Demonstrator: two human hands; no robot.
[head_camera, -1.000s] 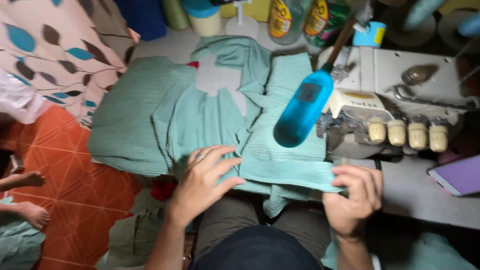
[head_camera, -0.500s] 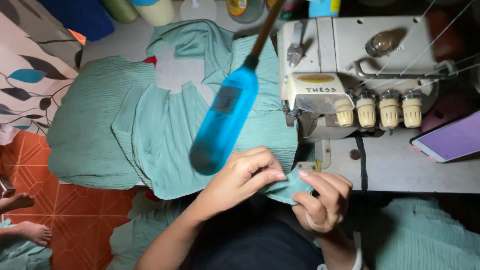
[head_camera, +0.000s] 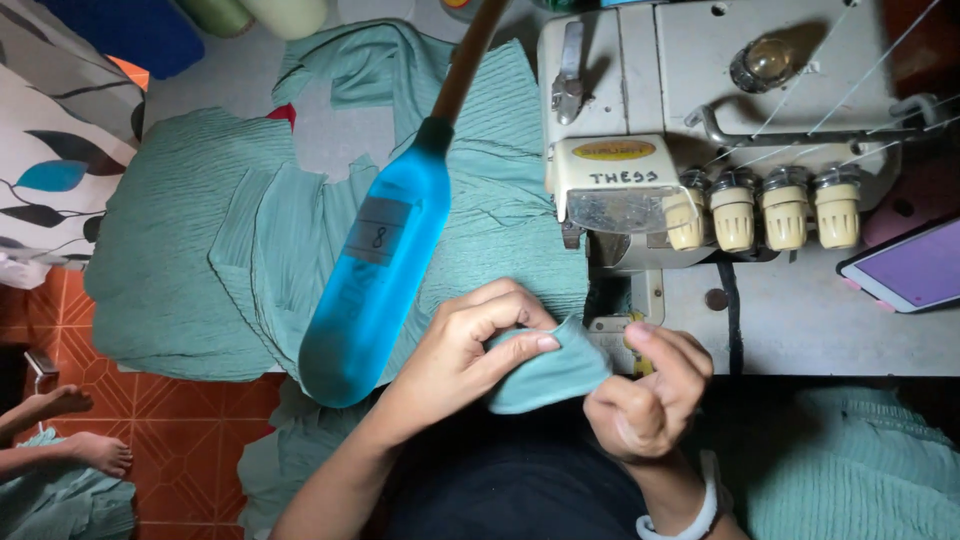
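Grey table (head_camera: 800, 330) carries sewing machine (head_camera: 700, 130), green cloth (head_camera: 250, 250). Left hand (head_camera: 470, 350), right hand (head_camera: 645, 395) both pinch small green cloth piece (head_camera: 550, 375) near machine.

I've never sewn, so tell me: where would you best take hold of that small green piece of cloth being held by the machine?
Probably along the folded edge of the green cloth piece, pinched from both sides as now: left hand on its left end, right hand at its right, leaving the machine-facing edge free toward the sewing machine.
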